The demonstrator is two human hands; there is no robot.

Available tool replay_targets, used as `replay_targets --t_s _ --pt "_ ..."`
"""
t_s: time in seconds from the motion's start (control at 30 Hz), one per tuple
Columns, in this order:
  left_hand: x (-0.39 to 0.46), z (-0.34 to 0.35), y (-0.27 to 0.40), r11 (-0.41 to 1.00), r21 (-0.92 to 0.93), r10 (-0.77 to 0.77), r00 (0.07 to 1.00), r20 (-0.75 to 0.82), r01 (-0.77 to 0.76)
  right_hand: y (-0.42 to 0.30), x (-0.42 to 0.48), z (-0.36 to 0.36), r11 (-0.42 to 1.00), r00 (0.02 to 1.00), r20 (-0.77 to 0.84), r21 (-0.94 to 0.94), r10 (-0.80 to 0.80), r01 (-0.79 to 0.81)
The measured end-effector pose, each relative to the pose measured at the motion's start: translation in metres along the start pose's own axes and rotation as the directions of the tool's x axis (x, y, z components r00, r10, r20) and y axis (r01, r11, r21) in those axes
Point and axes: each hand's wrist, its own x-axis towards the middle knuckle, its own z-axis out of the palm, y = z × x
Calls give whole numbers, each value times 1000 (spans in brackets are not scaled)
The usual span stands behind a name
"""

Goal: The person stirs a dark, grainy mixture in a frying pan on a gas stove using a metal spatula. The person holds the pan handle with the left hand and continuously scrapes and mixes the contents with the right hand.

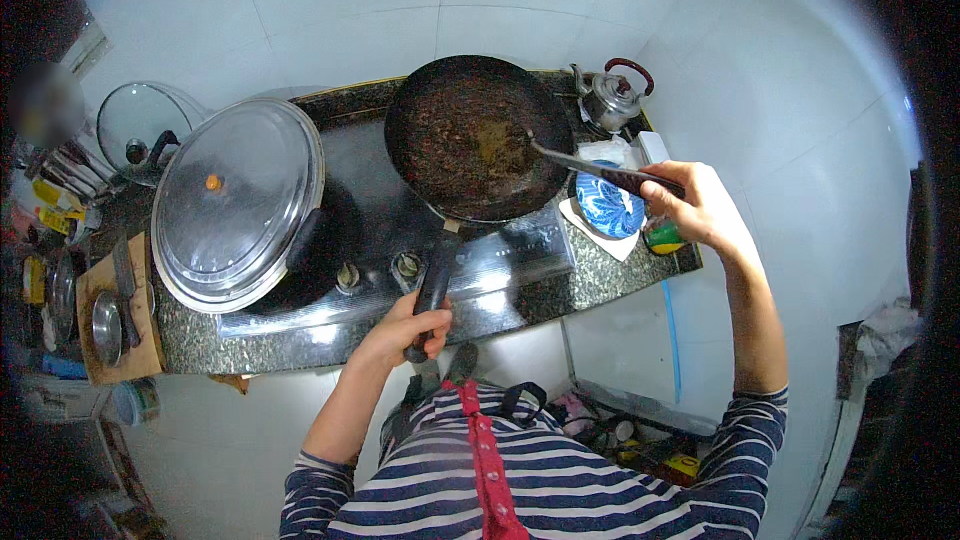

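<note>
My left hand [405,331] grips the black handle [436,281] of a dark wok [450,127] over the right side of the gas stove. A yellowish patch, maybe liquid, shows on the wok's browned inner bottom. In my right hand [696,202] is the dark handle of a metal cooking spatula [574,162]. Its tip reaches over the wok's right inner wall; whether it touches the metal I cannot tell. A blue patterned bowl [606,206] sits just below the spatula, to the right of the wok.
A large domed lid [247,210] with an orange knob covers the stove's left side. Behind it leans a glass lid [139,120]. A metal kettle [611,99] stands back right, a green can [663,237] front right. A cleaver [124,277] lies on the cutting board [148,345] at left.
</note>
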Motion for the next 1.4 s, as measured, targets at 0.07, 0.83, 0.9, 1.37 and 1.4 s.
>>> replay_targets --t_s 0.07,0.83,0.9,1.37,1.4 --pt "1 0 1 1000 3 -5 1000 -6 5 0 6 -5 995 998 5 74 70 -70" --pt "-2 2 0 1000 15 -21 999 -36 22 62 96 84 988 992 -20 93 -125 127" --pt "1 -3 -5 1000 20 -4 1000 -1 4 54 86 84 921 908 -164 -113 -387 372" --pt "0 2 -6 1000 8 8 999 -39 -8 7 -22 28 752 897 -40 -563 -441 344" --pt "0 1 -6 1000 1 8 999 -36 -8 4 -26 18 773 904 -51 -541 -424 332"
